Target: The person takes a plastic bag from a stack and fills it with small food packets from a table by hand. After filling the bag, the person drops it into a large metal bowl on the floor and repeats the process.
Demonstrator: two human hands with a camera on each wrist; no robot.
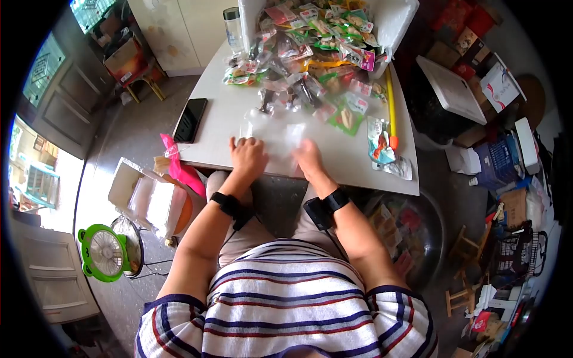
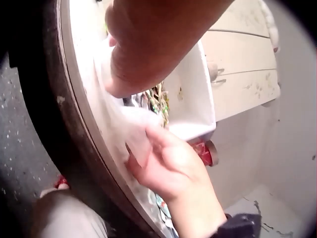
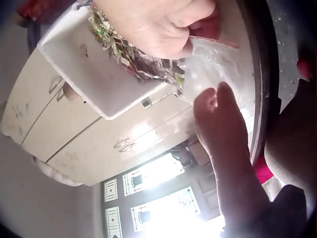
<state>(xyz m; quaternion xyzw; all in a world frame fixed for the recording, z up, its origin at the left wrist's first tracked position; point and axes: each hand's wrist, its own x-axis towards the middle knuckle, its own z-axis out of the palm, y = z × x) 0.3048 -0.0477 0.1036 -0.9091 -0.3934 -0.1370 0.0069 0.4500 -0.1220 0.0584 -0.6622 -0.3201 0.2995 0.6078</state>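
Observation:
A clear, cloudy plastic bag (image 1: 271, 132) lies between both hands at the table's near edge. My left hand (image 1: 248, 157) pinches the bag's left side, its thumb and finger meeting on the plastic (image 3: 210, 67) in the right wrist view. The right hand (image 1: 308, 159), blurred in the head view, grips the other side; the left wrist view shows its thumb and fingers (image 2: 166, 161) round the film (image 2: 141, 130). A red line (image 3: 215, 41) runs along one bag edge. Just beyond the bag lie small sealed food packets (image 1: 304, 89), some dark, some green.
A white foam box (image 1: 399, 27) full of packets stands at the back, with a glass jar (image 1: 233, 30) beside it. A black phone (image 1: 192, 120) lies left; a yellow rod (image 1: 391, 107) and blue-white packets (image 1: 380, 141) lie right. A metal basin (image 1: 434, 238) sits below right.

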